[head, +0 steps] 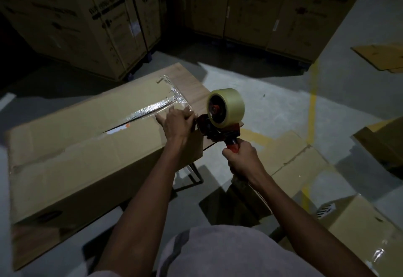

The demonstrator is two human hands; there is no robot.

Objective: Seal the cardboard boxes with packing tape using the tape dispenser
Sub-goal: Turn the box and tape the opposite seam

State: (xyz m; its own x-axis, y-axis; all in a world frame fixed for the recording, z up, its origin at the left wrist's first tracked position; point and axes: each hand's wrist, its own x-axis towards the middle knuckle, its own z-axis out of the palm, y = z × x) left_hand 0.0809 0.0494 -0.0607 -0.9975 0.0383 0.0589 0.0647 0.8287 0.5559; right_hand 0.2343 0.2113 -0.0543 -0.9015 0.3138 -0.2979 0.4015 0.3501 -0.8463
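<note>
Room: dim warehouse corner. Grey concrete floor with a yellow painted line running away to the right.

Stacked cartons: tall printed cardboard boxes along the far side, in two groups meeting at a dark gap.

Cardboard box: long, lying flat on a wooden worktop whose far corner shows beyond it. The top flaps meet in a centre seam; the seam's far stretch is covered by shiny clear tape, the nearer stretch gapes slightly, with something white and orange showing in the slit.

Flattened cardboard: sheets on the floor to the right of the worktop, more at the far right edge.

Metal legs: thin dark frame visible under the box's right end.

Tape dispenser: red-framed, roll of clear packing tape mounted on top, held at the box's right end, its front at the box's top edge.

Left hand: lies on the box top at the seam's right end, fingers bent down against the tape beside the dispenser's front; whether they pinch the tape cannot be told.

Right hand: grip closed around the dispenser's red handle.
</note>
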